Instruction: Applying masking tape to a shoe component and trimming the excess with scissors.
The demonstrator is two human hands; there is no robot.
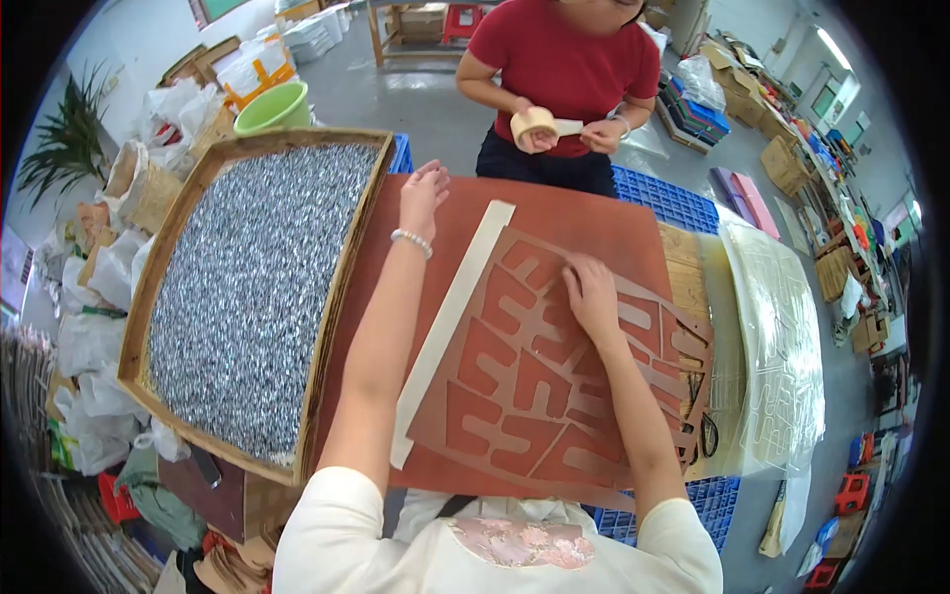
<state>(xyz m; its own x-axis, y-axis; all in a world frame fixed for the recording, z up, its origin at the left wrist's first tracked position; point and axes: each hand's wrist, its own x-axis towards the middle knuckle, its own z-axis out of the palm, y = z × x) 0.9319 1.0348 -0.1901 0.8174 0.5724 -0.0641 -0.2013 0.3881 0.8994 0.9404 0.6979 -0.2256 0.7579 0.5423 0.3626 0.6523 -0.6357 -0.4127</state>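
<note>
A thin reddish-brown cut-out sheet [534, 366] with rows of angular openings lies on a plain brown-red sheet [445, 218] in front of me. Along its left edge runs a long pale strip of tape [455, 332]. My right hand [594, 295] rests on the upper part of the cut-out sheet, fingers stretched out flat. Near the far left corner of the brown-red sheet is my left hand [425, 201], loosely bent, with nothing visible in it. Across the table, a person in a red top holds a roll of tape [535, 129] and a pulled-out end of it.
At my left stands a wooden-framed tray [322, 376] filled with small shiny bits. Clear plastic sheets [782, 346] lie at the right. Black-handled scissors [709, 436] sit beside the cut-out sheet. A green tub [274, 107] and white bags [99, 396] are beyond the tray.
</note>
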